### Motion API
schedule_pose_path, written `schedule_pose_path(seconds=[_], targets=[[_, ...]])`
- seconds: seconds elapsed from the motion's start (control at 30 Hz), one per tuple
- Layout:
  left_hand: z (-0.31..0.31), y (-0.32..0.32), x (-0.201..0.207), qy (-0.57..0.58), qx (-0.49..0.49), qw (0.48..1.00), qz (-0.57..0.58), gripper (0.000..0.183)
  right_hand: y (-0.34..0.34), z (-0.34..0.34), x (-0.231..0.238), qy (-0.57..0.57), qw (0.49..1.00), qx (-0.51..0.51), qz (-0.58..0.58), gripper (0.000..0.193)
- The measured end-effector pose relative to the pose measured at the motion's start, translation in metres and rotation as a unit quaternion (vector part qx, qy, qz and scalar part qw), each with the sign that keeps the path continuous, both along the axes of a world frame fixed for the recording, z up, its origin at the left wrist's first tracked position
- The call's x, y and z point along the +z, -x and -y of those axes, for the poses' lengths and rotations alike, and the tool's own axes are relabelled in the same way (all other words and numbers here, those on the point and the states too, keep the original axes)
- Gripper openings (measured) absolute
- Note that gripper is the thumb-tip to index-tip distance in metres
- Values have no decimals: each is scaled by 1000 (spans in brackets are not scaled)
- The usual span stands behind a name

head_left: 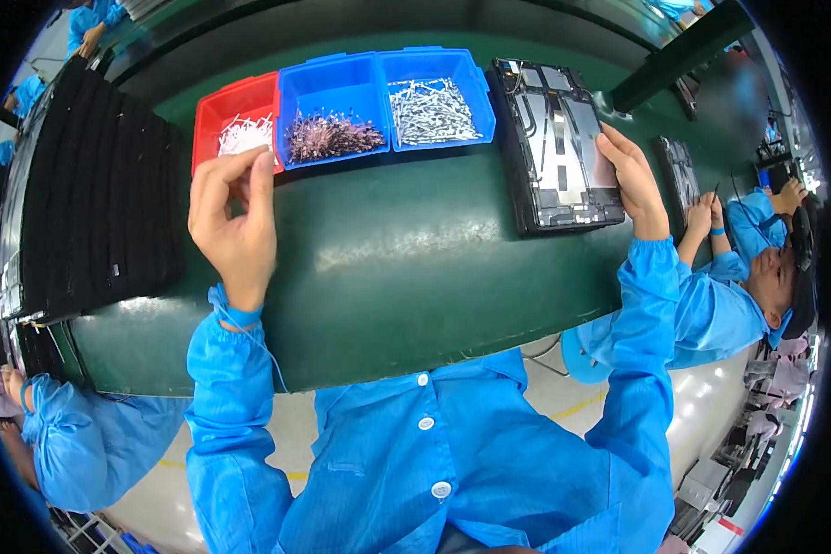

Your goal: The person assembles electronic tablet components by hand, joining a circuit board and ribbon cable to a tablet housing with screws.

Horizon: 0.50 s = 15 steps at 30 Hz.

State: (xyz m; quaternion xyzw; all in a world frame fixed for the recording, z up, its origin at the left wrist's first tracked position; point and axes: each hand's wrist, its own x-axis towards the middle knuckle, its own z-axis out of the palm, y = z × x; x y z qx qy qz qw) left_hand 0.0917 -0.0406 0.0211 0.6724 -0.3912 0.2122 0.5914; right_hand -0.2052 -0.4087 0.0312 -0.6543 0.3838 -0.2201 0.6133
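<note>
My left hand is raised at the front edge of a red bin that holds small white strips. Its thumb and index finger are pinched together; whatever lies between the tips is too small to make out. A blue strap with a thin cord circles this wrist. On the right, my right hand grips the right edge of a stack of flat electronic device housings, thumb toward the top. The uppermost housing shows black frames, silver panels and dark cables.
Beside the red bin, one blue bin holds coppery small parts and another blue bin holds silver-white strips. A tall black stack stands left on the green table. A dark post rises behind. Co-workers sit at both sides.
</note>
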Motion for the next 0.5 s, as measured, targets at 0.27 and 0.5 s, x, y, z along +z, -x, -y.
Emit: schedule_pose_path(seconds=[0.27,0.5], targets=[[-4,46,4,-72,-135,987,-55,14,14,8,-2,398,892,-3,-213,51],[4,70,-30,-134,-240,910,-312,4,-49,-71,21,522,814,-69,-246,80]])
